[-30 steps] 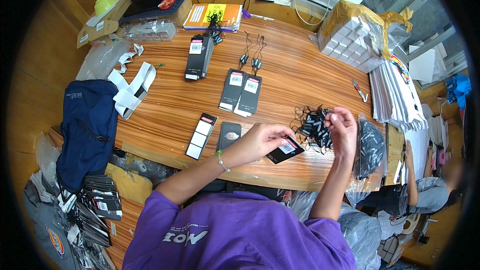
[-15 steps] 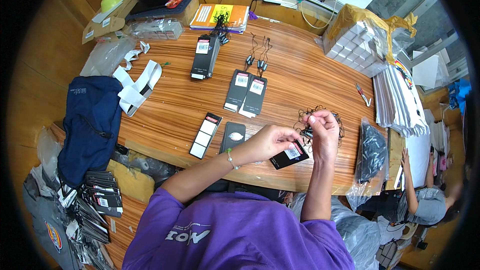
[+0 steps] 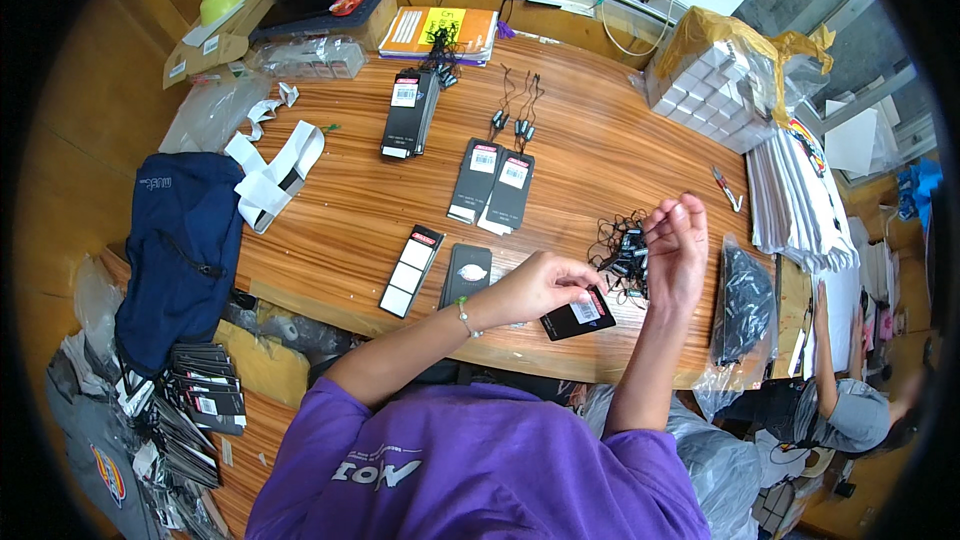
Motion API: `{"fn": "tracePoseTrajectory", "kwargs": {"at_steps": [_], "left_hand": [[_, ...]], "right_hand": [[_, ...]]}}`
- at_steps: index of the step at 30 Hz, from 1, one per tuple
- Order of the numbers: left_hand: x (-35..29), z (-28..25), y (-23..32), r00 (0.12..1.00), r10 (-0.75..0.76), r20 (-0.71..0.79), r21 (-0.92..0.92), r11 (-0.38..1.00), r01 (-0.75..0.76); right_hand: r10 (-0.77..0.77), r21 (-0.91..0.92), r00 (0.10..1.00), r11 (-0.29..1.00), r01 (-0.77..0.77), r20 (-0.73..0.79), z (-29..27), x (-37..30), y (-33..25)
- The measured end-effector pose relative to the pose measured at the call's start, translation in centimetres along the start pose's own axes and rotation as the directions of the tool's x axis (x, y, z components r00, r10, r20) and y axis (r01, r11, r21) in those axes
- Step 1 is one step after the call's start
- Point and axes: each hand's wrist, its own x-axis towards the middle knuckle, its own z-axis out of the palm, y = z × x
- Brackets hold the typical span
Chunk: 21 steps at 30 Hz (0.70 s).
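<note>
My left hand [image 3: 552, 282] pinches a black hang tag [image 3: 578, 317] with a white barcode sticker, tilted above the table's near edge. To its right my right hand [image 3: 678, 255] is raised, fingers curled together; what they hold, if anything, is too small to make out. Between and behind the hands lies a tangle of black tag strings [image 3: 625, 252]. Left of my left hand rest a stack of dark tags [image 3: 466, 275] with an oval logo and a strip of white stickers [image 3: 411, 271]. Farther back, strung tags [image 3: 492, 185] lie fanned in two piles.
A taller tag stack [image 3: 408, 115] stands farther back. On the right are snips [image 3: 727, 189], a bag of black strings [image 3: 743, 305], white boxes in plastic [image 3: 705, 90] and piled white bags [image 3: 800, 200]. A navy bag [image 3: 183, 250] lies left. Another person [image 3: 850, 410] works at far right.
My right hand has moved right and up, away from the tag, uncovering more of the string tangle. My left hand keeps the tag in nearly the same place.
</note>
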Motion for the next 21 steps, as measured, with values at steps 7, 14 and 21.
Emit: {"fn": "tracePoseTrajectory", "kwargs": {"at_steps": [7,14,21], "left_hand": [[-0.1,-1.0,0.0,0.959,0.115,-0.258,0.019,0.993,-0.114],[0.1,-3.0,2.3,0.821,0.24,-0.519,0.116,0.971,-0.211],[-0.1,-2.9,3.5,0.817,0.249,-0.52,0.11,0.968,-0.224]], "right_hand": [[-0.034,0.13,0.996,0.991,0.044,-0.079,1.3,0.3,-1.7],[-0.137,-0.644,0.985,0.745,0.174,0.108,2.7,-1.9,-0.4],[0.014,-0.821,0.987,0.557,0.127,0.162,2.9,-2.5,2.2]]}}
